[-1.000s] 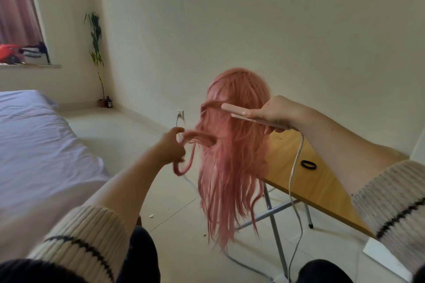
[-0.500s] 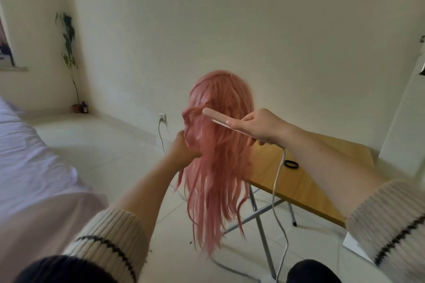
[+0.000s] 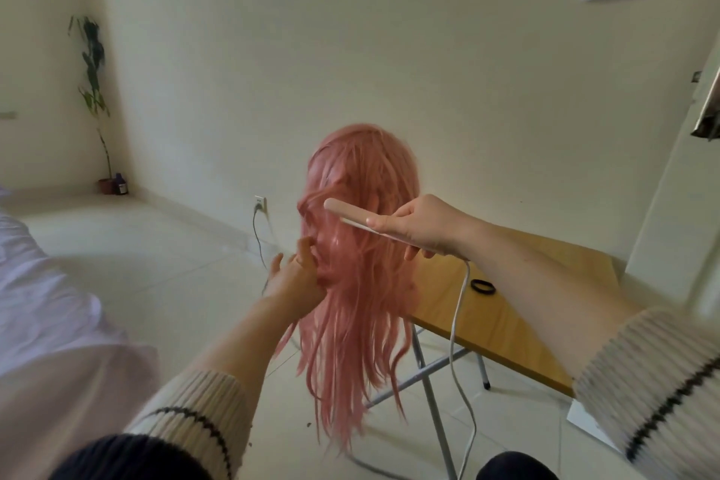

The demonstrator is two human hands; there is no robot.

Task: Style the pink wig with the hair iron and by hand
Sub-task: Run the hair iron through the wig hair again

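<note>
The long pink wig (image 3: 360, 277) hangs from a head form at the corner of a wooden table. My right hand (image 3: 422, 227) grips the pink hair iron (image 3: 352, 215) by its handle, its tip held level against the wig's left side at mid height. A white cord (image 3: 456, 343) drops from the iron toward the floor. My left hand (image 3: 298, 277) is at the wig's left edge below the iron, fingers raised and reaching into the strands; whether they pinch a strand is blurred.
The folding wooden table (image 3: 491, 316) on metal legs carries a black hair tie (image 3: 483, 286). A wall socket (image 3: 260, 203) with a plugged cable is behind the wig. A bed (image 3: 46, 323) fills the left side, and a potted plant (image 3: 95, 97) stands in the far corner.
My left hand let a curled strand fall back and moved right to the wig's edge. The iron stayed at the wig's side. The camera view swung to the right.
</note>
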